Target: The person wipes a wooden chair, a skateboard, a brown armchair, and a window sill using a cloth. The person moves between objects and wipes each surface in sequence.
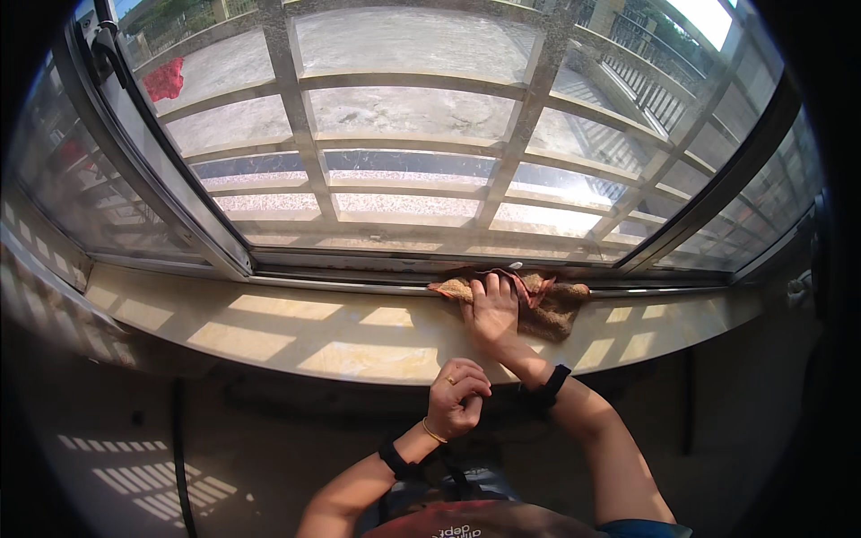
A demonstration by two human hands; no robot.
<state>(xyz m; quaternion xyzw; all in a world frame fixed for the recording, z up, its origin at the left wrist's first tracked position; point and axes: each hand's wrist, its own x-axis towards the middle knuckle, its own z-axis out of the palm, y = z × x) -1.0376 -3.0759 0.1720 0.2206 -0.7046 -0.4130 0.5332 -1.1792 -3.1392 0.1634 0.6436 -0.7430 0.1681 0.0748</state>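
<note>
A brown cloth with orange-red edging lies bunched across the window track and the inner edge of the stone sill. My right hand presses on its left part, with the fingertips at the track and partly sunk in the folds. My left hand is curled into a loose fist just before the sill's front edge, apart from the cloth, with nothing seen in it. A ring and a thin bracelet are on that hand and wrist. Both wrists wear black bands.
A sliding window with a metal frame rises behind the sill, with a dark handle at upper left. Outside the glass stand metal security bars. A red cloth shows beyond them. A small white piece sits by the track.
</note>
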